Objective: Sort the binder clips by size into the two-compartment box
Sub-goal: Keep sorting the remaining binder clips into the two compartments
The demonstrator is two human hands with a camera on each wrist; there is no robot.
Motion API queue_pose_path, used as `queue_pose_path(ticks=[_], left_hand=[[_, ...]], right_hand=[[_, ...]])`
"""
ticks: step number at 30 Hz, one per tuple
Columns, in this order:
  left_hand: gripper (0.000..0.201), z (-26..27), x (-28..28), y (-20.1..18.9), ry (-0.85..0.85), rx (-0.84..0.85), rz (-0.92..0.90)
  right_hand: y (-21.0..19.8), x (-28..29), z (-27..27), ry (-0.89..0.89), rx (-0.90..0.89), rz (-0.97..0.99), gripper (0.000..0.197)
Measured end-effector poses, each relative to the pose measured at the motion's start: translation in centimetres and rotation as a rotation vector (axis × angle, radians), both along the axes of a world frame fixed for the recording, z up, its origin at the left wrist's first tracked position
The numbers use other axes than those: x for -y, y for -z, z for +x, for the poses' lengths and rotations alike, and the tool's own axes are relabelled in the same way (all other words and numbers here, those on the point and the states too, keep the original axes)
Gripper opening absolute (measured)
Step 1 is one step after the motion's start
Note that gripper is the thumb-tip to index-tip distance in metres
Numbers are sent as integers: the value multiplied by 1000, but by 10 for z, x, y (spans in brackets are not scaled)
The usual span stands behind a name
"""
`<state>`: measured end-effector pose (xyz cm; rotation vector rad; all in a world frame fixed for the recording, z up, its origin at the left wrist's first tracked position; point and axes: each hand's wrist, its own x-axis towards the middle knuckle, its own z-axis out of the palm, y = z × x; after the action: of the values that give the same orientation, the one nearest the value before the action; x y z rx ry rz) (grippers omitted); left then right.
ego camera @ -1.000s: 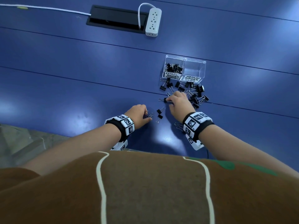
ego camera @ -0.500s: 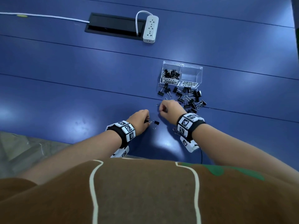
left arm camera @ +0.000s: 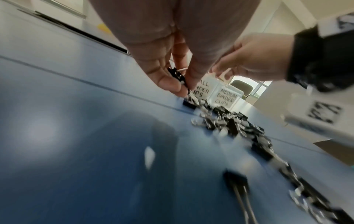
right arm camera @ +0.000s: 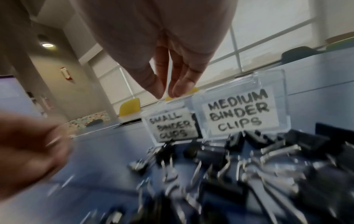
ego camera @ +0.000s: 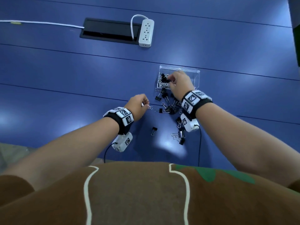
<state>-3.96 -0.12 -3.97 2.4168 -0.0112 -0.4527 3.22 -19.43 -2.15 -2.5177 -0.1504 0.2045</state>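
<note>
A clear two-compartment box (ego camera: 191, 71) stands on the blue table, labelled "SMALL BINDER CLIPS" (right arm camera: 172, 127) on the left and "MEDIUM BINDER CLIPS" (right arm camera: 237, 112) on the right. Several black clips lie in the small compartment (ego camera: 164, 77). My right hand (ego camera: 177, 80) hovers over that compartment; its fingers (right arm camera: 182, 86) point down, relaxed, and I see nothing between them. My left hand (ego camera: 139, 103) is nearer me and to the left, and pinches a small black binder clip (left arm camera: 178, 77) between thumb and fingers. A pile of loose clips (ego camera: 168, 108) lies just in front of the box.
One stray clip (ego camera: 154, 130) and a few more (ego camera: 179, 137) lie closer to me, under my right wrist. At the far side are a white power strip (ego camera: 146, 33), a black cable hatch (ego camera: 110, 30) and a white cable (ego camera: 40, 23).
My right hand has moved away from the left hand and forward to above the small compartment. My left hand has shifted slightly forward, still holding its clip.
</note>
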Motion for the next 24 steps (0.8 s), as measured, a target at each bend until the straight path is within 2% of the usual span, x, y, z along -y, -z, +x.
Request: queue_pose_path(ticks=[2,5,7,14,17,21,24], left_hand=[[9,21,3,-8,-11,59,11],[11,53,14,-20,-4,127,11],[10,71,25,-26,17,150,16],[12,108,64,-29,72,154,52],[20,108,70,-25,74,123,82],[43,92,62,-25,145,115,83],[32,58,47,-26,169,109,58]], right_hand=[[6,-6,-22,-121,-6,-25,24],[22,-16,-57,-370,-108,-151,26],[32,-18,-73,-425,-166,-227,27],[35,-9,-93,-337,-223,-273,34],[35,-6,-95,-313,-226,-259,33],[39,-1,-96,-236,-218,-144,29],[35,5,-93,-154,-223,-65,29]])
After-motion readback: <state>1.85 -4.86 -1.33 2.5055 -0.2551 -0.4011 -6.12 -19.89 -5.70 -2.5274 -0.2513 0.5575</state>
